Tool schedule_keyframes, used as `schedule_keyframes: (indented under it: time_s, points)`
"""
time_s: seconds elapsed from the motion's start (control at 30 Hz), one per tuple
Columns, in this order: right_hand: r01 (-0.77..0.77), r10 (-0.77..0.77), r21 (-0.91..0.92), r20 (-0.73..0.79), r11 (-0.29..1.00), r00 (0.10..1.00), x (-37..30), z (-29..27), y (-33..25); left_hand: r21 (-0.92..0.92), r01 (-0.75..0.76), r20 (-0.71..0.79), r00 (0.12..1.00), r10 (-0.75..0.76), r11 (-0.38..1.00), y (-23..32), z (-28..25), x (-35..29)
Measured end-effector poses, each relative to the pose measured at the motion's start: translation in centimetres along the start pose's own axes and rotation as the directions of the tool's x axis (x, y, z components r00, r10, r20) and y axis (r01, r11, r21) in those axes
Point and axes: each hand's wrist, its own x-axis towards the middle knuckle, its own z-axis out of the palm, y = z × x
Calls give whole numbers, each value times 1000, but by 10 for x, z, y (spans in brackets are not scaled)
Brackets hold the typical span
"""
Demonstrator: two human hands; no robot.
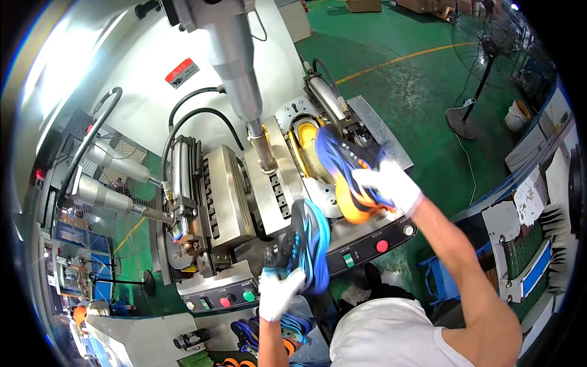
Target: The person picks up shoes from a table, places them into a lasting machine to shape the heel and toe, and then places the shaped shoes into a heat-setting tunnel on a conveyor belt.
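My left hand [280, 295], in a white glove, is closed on a dark shoe with a light-blue sole [313, 241], tilted on its side in front of the press. Also gloved in white, my right hand [395, 185] grips a blue shoe with an orange end [350, 168], partly smeared by motion. That shoe is at the right station of the metal press [281, 144], close to a yellow shoe-shaped mould [308, 133]. It covers part of the mould, so I cannot tell whether they touch. A closed metal block [225, 194] forms the left station.
Control panels with red and green buttons line the press front [382, 246]. Below my left hand are several blue and orange shoes [295, 324]. A black fan [489, 49] and a white bucket [517, 115] stand at right. Brushes [553, 244] edge a bench.
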Motion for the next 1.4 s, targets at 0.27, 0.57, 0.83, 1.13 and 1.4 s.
schedule_keyframes:
  time_s: [0.27, 0.57, 0.83, 1.13, 1.4]
  points:
    - [82, -353, -985, 24, 150, 935, 285, 80, 113, 230, 726, -393, 679, -620, 649, -163, -4, -283]
    - [285, -199, -774, 207, 566, 958, 344, -1, 101, -441, 754, -734, 10, -679, 487, -284, 65, -359]
    - [699, -619, -643, 421, 313, 663, 74, 129, 144, -625, 508, -762, -232, -604, 593, -384, 118, -304]
    - [763, 116, -430, 832, -483, 542, -72, 169, 285, -589, 103, -754, 286, -591, 801, -348, 115, -404]
    - [628, 455, -579, 810, 521, 369, -318, 272, 361, -641, 192, -767, -171, -618, 743, -349, 149, -561]
